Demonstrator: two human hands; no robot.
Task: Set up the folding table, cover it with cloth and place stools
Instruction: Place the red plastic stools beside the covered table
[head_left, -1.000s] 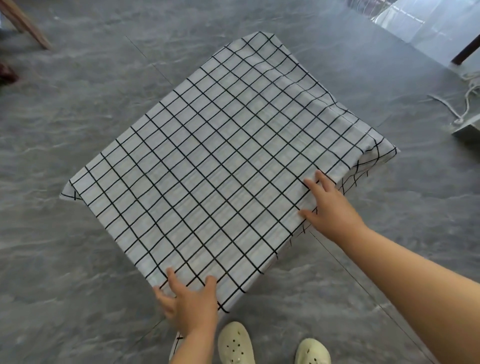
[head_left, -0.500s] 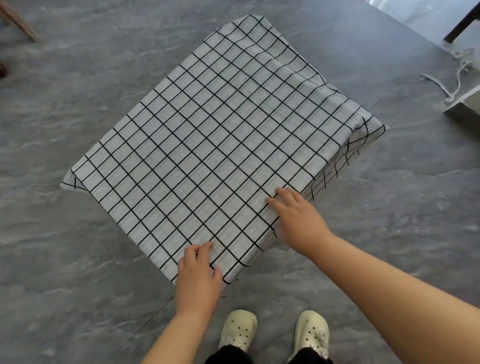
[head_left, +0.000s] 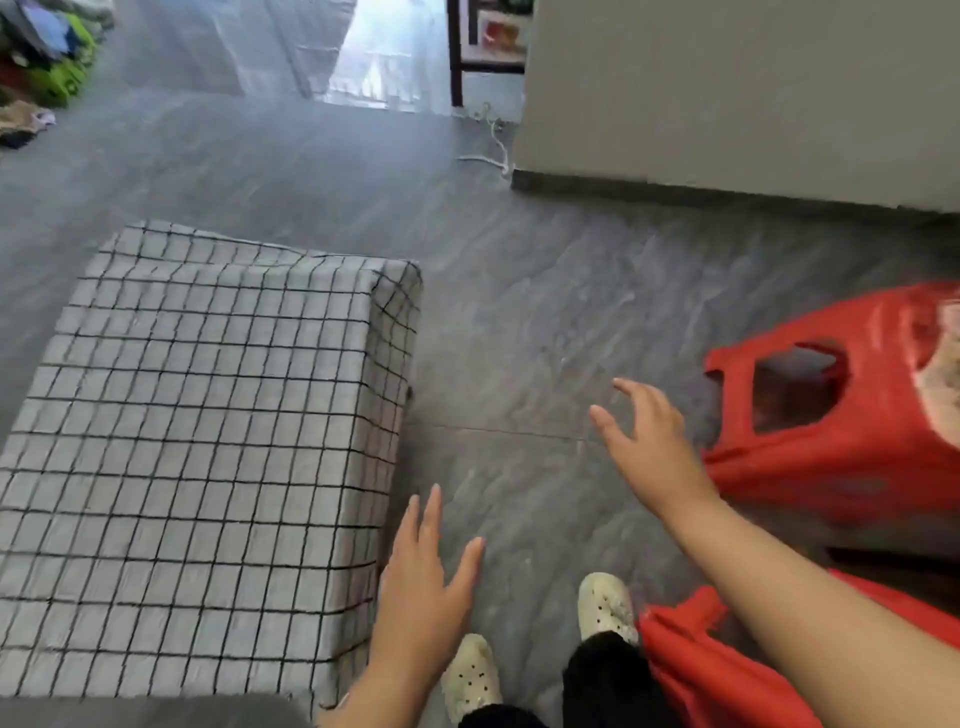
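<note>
Both hands have left the cloth (head_left: 197, 415), which covers the table at left; my left hand (head_left: 423, 587) and right hand (head_left: 649, 441), fingers spread and empty, reach toward the red stool (head_left: 841, 415), which I judge needs gripping next.

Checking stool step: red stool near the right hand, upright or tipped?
Tipped. The red stool lies on its side on the floor, leg opening facing the camera. Right hand open, not touching it.

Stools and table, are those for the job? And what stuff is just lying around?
For the job: the checked cloth covering the table; the red stool on the right; a second red stool by the feet; both hands, left and right, open and empty.

Just lying about: the pile of clothes far left; the white cord by the wall.
</note>
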